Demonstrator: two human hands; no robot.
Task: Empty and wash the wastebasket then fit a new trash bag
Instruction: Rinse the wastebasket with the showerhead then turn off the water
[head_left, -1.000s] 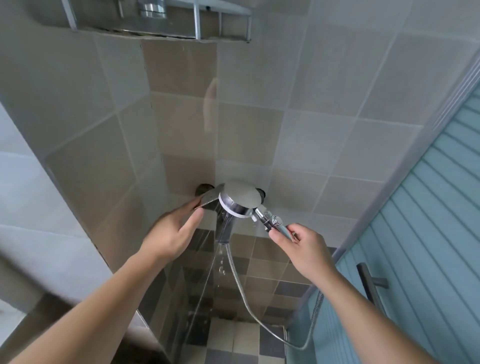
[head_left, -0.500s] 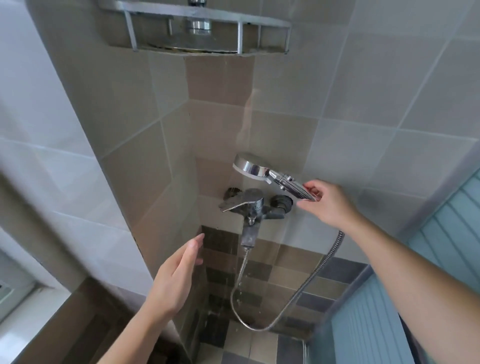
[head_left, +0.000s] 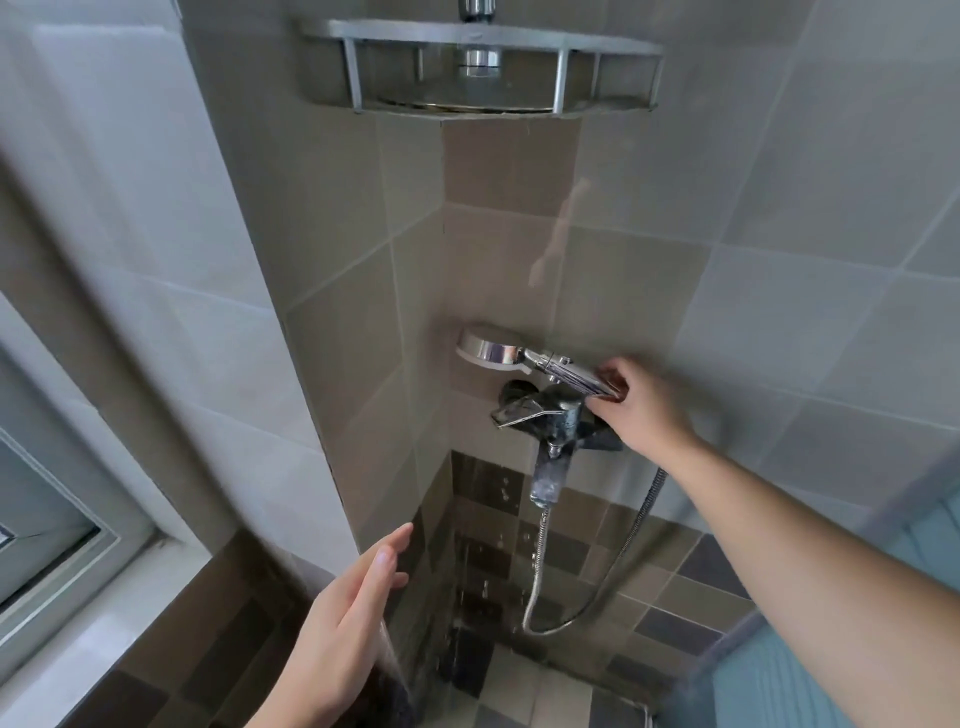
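1. Up at the tiled corner, my right hand (head_left: 641, 410) grips the handle of the shower head (head_left: 491, 351), fingers curled shut around it, just above the mixer tap (head_left: 550, 415).
2. Shower head faces down, held level; its metal hose (head_left: 587, 608) loops below the tap and climbs behind my right forearm.
3. My left hand (head_left: 348, 623) hangs low and free, fingers straight and together, palm open, holding nothing.
4. Water drops fall past the tap spout; a thin stream runs beside my left palm.
5. Corner shelf (head_left: 480, 67) sits high on the wall above.
6. Window frame (head_left: 78, 545) at far left.
7. Wastebasket: not in sight from here, so I cannot tell where it stands.
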